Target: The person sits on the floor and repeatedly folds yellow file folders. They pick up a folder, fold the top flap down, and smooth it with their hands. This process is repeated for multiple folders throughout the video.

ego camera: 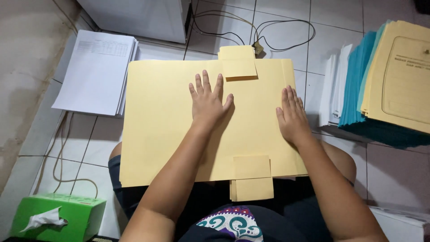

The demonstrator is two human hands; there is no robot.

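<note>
Across the person's lap, above a tiled floor (340,27), lies a stack of cream manila folders (165,125), opened flat. Its long axis runs left to right across the knees, with one flap tab (238,62) pointing away from the body at the far edge and another tab (251,178) pointing back toward the body at the near edge.

The left hand (208,103) rests flat near the middle of the top sheet, fingers spread and gripping nothing. The right hand (292,117) presses palm-down close to the right edge, fingers together, likewise empty.

Nothing carries the stack but the knees, and its left near corner overhangs them. A likely slip, as I judge it, is the sheets sliding off toward that corner if the palms lift together, or fanning out of line at the right edge where several layers already show.

On the floor to the left sits a pile of white printed sheets (96,71); at right, teal folders (358,85) under more cream covers (398,76). A green tissue box (58,217) stands at the near left.
</note>
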